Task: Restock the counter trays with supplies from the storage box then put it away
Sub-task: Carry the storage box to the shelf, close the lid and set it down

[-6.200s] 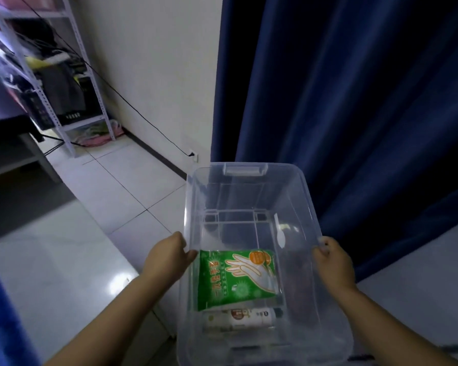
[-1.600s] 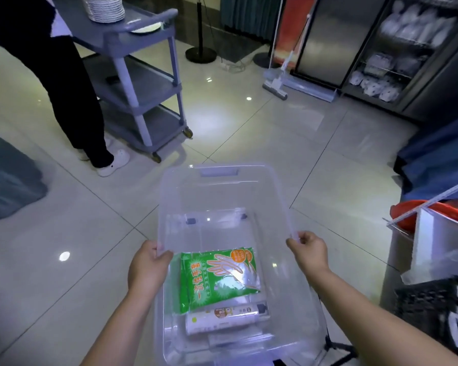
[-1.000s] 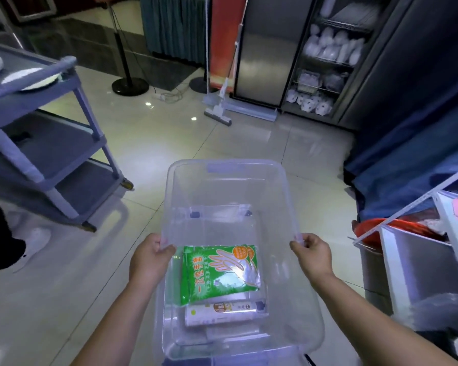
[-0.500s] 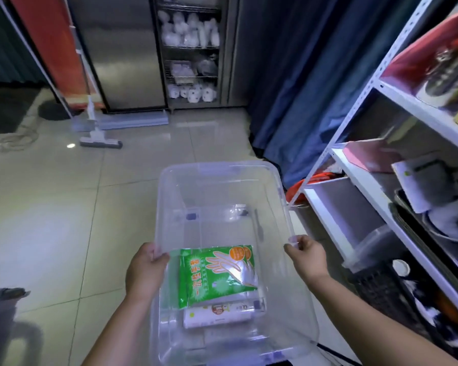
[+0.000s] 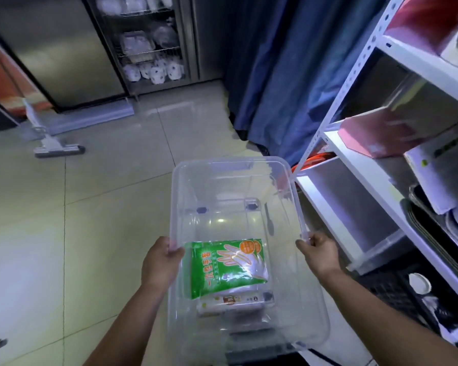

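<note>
Judging by how little is left inside, the restocking is taken as done and the put-away step is reckoned to be in hand. The clear plastic storage box (image 5: 222,186) is held off the tiled floor (image 5: 103,194) just beside the white shelving rack (image 5: 354,165), its far right corner close to the rack's perforated upright. The left hand (image 5: 160,262) is clamped on the left long rim and the right hand (image 5: 319,253) on the right long rim, the fingers of both curled round the plastic lip. Next, a turn to the right is called for, and the box would need to be kept level and steered past the upright before being slid onto a shelf; which shelf is meant cannot be told. The box is seen to be see-through, lidless and mostly bare at its far end. A green pack of disposable gloves (image 5: 228,265) is lying flat toward the near end, a white labelled packet (image 5: 233,299) is partly tucked under it, and a small clear spoon (image 5: 269,220) is resting by the right wall.
</note>
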A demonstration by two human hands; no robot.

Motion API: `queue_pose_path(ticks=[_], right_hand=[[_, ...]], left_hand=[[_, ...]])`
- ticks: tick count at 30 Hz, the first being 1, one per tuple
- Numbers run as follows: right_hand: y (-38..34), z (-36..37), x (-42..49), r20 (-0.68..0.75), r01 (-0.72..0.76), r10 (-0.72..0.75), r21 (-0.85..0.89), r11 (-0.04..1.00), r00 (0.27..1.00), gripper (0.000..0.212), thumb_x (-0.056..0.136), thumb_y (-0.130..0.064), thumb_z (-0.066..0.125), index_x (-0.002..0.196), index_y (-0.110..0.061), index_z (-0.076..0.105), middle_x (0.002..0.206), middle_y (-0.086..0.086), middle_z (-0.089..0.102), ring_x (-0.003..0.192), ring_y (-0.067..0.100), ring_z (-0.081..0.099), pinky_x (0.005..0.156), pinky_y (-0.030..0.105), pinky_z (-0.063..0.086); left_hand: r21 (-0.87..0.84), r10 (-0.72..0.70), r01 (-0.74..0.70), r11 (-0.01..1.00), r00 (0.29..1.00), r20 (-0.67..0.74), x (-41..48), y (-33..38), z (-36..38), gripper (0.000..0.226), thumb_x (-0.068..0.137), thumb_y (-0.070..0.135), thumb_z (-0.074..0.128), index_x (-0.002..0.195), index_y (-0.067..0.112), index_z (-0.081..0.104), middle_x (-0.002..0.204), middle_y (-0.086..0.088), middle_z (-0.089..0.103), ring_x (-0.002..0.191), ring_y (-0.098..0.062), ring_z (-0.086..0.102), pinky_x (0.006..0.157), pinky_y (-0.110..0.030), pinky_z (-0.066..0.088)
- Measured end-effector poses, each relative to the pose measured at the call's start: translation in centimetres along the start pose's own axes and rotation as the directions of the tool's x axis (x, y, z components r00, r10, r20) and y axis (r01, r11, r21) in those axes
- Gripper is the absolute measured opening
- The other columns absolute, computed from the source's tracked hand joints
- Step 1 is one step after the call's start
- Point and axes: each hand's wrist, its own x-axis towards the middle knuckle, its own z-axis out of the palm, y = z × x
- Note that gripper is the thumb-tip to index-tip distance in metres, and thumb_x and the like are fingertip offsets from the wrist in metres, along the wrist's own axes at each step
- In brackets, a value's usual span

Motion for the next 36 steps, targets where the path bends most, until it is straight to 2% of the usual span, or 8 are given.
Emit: queue_pose_path(ticks=[3, 7, 12, 18, 21, 26, 29, 36], right_hand=[[-0.2, 0.2, 4.9, 0.038, -0.053, 0.055, -0.04, 0.998, 0.998, 0.018, 0.077, -0.013, 0.068, 0.066, -0.019, 0.055, 0.058, 0.003, 0.054, 0.055, 0.02, 0.051, 0.055, 0.026, 0.04], [-0.3, 0.3, 10.9, 0.034, -0.094, 0.099, -0.117, 0.989, 0.995, 0.013, 0.079, -0.014, 0.066, 0.07, -0.018, 0.056, 0.058, 0.005, 0.053, 0.056, 0.023, 0.052, 0.059, 0.029, 0.044], [0.0, 1.6, 18.0, 0.025, -0.062, 0.071, -0.266, 0.962, 0.997, 0.027, 0.08, -0.014, 0.064, 0.062, -0.026, 0.046, 0.06, 0.002, 0.052, 0.061, 0.026, 0.055, 0.064, 0.035, 0.048], [3.1, 5.0, 24.9, 0.015, -0.187, 0.205, -0.344, 0.92, 0.979, 0.023, 0.082, -0.019, 0.063, 0.068, -0.025, 0.046, 0.071, 0.007, 0.057, 0.07, 0.03, 0.059, 0.065, 0.031, 0.044], [5.7, 7.2, 28.6, 0.0, -0.253, 0.272, -0.369, 0.895, 0.962, 0.008, 0.083, -0.024, 0.063, 0.085, -0.018, 0.056, 0.078, 0.007, 0.061, 0.075, 0.027, 0.06, 0.066, 0.03, 0.04], [10.9, 12.1, 35.3, -0.06, -0.347, 0.346, -0.315, 0.883, 0.936, 0.015, 0.082, -0.02, 0.066, 0.091, -0.009, 0.064, 0.08, 0.009, 0.064, 0.081, 0.03, 0.062, 0.078, 0.038, 0.05], [14.5, 15.5, 38.9, -0.098, -0.392, 0.379, -0.234, 0.89, 0.92, 0.013, 0.081, -0.017, 0.068, 0.091, -0.008, 0.066, 0.083, 0.011, 0.067, 0.082, 0.03, 0.063, 0.082, 0.041, 0.053], [22.9, 21.1, 46.2, -0.125, -0.389, 0.371, -0.185, 0.902, 0.92, 0.015, 0.081, -0.017, 0.068, 0.094, -0.01, 0.069, 0.084, 0.009, 0.069, 0.08, 0.027, 0.064, 0.08, 0.038, 0.054]], left_hand=[[0.07, -0.007, 0.006, 0.998, 1.0, 0.017, 3.7, 2.3, 2.7, 0.013, 0.079, 0.021, 0.066, 0.077, 0.017, 0.054, 0.072, 0.001, 0.056, 0.07, -0.023, 0.055, 0.063, -0.027, 0.035], [0.073, -0.03, 0.023, 0.997, 0.994, 0.107, 8.5, 4.3, 6.6, 0.012, 0.081, 0.027, 0.064, 0.078, 0.018, 0.057, 0.073, -0.004, 0.062, 0.071, -0.026, 0.062, 0.066, -0.028, 0.041], [0.128, -0.104, 0.078, 0.989, 0.972, 0.21, 15.1, 5.5, 12.0, 0.013, 0.082, 0.03, 0.06, 0.074, 0.024, 0.051, 0.074, -0.001, 0.065, 0.072, -0.021, 0.061, 0.058, -0.027, 0.035], [0.245, -0.186, 0.109, 0.963, 0.93, 0.317, 22.0, 3.9, 18.8, 0.014, 0.081, 0.025, 0.058, 0.072, 0.016, 0.053, 0.073, -0.008, 0.068, 0.068, -0.024, 0.06, 0.055, -0.028, 0.037], [0.294, -0.236, 0.127, 0.947, 0.897, 0.373, 25.9, 2.3, 22.9, 0.017, 0.081, 0.022, 0.06, 0.069, 0.017, 0.05, 0.073, -0.011, 0.068, 0.07, -0.028, 0.062, 0.062, -0.03, 0.04], [0.349, -0.345, 0.188, 0.918, 0.812, 0.47, 32.4, -2.2, 30.1, 0.018, 0.082, 0.019, 0.063, 0.069, 0.015, 0.051, 0.081, -0.019, 0.068, 0.079, -0.034, 0.066, 0.078, -0.042, 0.055], [0.394, -0.386, 0.196, 0.898, 0.782, 0.49, 35.8, -5.3, 34.3, 0.018, 0.083, 0.018, 0.063, 0.074, 0.01, 0.05, 0.091, -0.024, 0.067, 0.085, -0.036, 0.066, 0.082, -0.049, 0.054], [0.441, -0.414, 0.198, 0.875, 0.779, 0.471, 39.4, -11.5, 42.6, 0.021, 0.084, 0.021, 0.061, 0.076, 0.002, 0.057, 0.073, -0.015, 0.065, 0.068, -0.029, 0.065, 0.063, -0.031, 0.048]])
